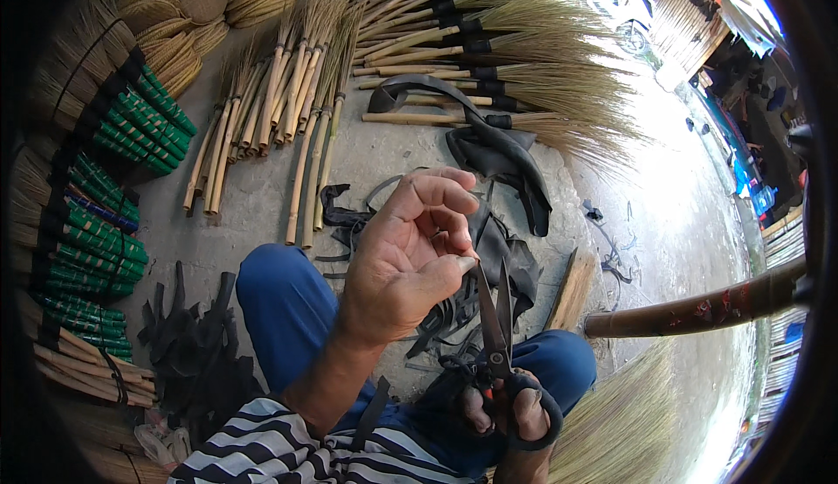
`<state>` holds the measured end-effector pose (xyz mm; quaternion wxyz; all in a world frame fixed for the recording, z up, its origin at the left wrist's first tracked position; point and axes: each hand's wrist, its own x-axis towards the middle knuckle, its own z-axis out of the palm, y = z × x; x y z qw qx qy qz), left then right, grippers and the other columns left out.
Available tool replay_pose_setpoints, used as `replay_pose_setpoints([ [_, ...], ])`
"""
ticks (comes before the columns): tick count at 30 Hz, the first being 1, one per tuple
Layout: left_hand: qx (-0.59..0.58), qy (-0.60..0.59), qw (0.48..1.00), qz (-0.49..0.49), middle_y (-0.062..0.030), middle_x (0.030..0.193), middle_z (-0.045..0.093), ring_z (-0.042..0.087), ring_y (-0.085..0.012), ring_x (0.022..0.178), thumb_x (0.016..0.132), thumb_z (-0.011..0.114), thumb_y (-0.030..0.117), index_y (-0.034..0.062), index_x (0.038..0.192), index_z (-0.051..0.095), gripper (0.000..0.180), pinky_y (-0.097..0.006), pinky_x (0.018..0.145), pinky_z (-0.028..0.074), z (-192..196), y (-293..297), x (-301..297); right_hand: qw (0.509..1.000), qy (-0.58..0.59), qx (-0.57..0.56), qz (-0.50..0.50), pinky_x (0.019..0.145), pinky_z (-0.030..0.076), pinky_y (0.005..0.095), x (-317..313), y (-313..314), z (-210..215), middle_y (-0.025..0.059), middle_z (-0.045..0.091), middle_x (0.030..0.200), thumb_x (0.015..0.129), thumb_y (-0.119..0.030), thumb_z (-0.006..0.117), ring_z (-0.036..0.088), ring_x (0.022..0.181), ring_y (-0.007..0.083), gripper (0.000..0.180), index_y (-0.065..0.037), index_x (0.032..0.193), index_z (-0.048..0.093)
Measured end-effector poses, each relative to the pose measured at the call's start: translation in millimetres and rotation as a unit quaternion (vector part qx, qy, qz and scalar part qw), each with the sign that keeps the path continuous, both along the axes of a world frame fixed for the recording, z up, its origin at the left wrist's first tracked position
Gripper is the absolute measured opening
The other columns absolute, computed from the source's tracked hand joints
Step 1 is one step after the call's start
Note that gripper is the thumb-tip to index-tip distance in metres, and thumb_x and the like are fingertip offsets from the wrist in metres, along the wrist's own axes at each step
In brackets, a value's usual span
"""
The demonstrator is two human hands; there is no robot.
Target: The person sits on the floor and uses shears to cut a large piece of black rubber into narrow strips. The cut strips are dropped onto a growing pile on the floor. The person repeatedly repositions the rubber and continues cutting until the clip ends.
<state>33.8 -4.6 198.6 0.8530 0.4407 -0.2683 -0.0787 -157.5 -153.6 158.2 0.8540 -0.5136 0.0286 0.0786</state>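
My left hand (397,266) is raised in the middle, fingers curled and the thumb tip pressed close to a fingertip. Whatever may be pinched there is too small to make out. Just beside that thumb are the tips of a pair of scissors (495,322) with dark blades, pointing up and slightly parted. Around their black handles are the fingers and thumb of my right hand (515,414), low and right of centre. Beyond my hands lie black rubber sheets and strips (515,266) on the ground, between my blue-trousered knees (284,296) and a long curved rubber strip (489,135).
Brooms with black-bound necks (489,74) lie in a row at the back. Bare-handled brooms (279,91) sit left of them. Bundles with green handles (144,126) line the left side, near black strips (196,344). A wooden block (572,292) and brown pole (698,305) are at right.
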Motion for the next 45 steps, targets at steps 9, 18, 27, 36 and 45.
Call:
replay_pose_setpoints([
  [9,0.106,-0.04,0.993,-0.017,-0.0123,0.14,0.051,0.052,-0.0096,0.094,0.079,0.06,-0.012,0.0001,0.12,0.062,0.042,-0.027,0.085,0.052,-6.3,24.1,5.5,0.993,-0.073,-0.073,-0.049,0.052,0.035,0.0277,6.6,4.4,5.5,0.0042,0.053,0.065,0.103,-0.072,0.047,0.044,0.051,0.0126,0.075,-0.001,0.123,0.058],
  [18,0.037,0.129,0.991,-0.005,-0.0133,0.138,0.053,0.061,-0.0158,0.11,0.084,0.067,-0.008,0.0008,0.123,0.062,0.04,-0.032,0.089,0.058,-22.2,31.7,-1.4,0.989,-0.073,0.024,-0.125,0.052,0.039,0.0275,-1.1,-1.7,-4.8,0.0045,0.054,0.07,0.107,-0.068,0.04,0.047,0.055,0.0126,0.071,0.0,0.116,0.058],
  [27,0.077,0.149,0.982,-0.092,-0.0108,0.123,0.067,0.065,-0.0145,0.107,0.101,0.069,0.017,-0.0025,0.128,0.066,0.034,-0.031,0.09,0.057,-24.7,16.7,-9.2,0.996,-0.066,0.024,-0.047,0.061,0.039,0.0307,-1.2,-0.1,-5.6,0.0057,0.055,0.078,0.104,-0.072,0.045,0.048,0.065,0.0143,0.076,-0.002,0.133,0.057],
  [36,0.036,0.158,0.963,-0.214,-0.0103,0.11,0.072,0.068,-0.015,0.104,0.104,0.069,0.022,-0.0032,0.122,0.066,0.031,-0.029,0.094,0.054,-18.8,-15.8,-32.1,0.997,-0.04,0.013,-0.06,0.062,0.038,0.0316,-4.3,7.3,-5.8,0.0051,0.053,0.075,0.1,-0.074,0.051,0.047,0.065,0.0146,0.08,-0.001,0.136,0.054],
  [45,-0.173,0.347,0.921,-0.046,-0.0029,0.077,0.066,0.064,-0.0131,0.066,0.107,0.063,0.033,0.0051,0.101,0.072,0.03,-0.027,0.067,0.054,-65.5,-20.3,12.3,0.995,-0.056,-0.078,-0.007,0.056,0.035,0.0297,-3.6,-6.9,-8.9,0.0033,0.052,0.067,0.096,-0.078,0.054,0.044,0.056,0.0134,0.085,0.002,0.119,0.061],
])
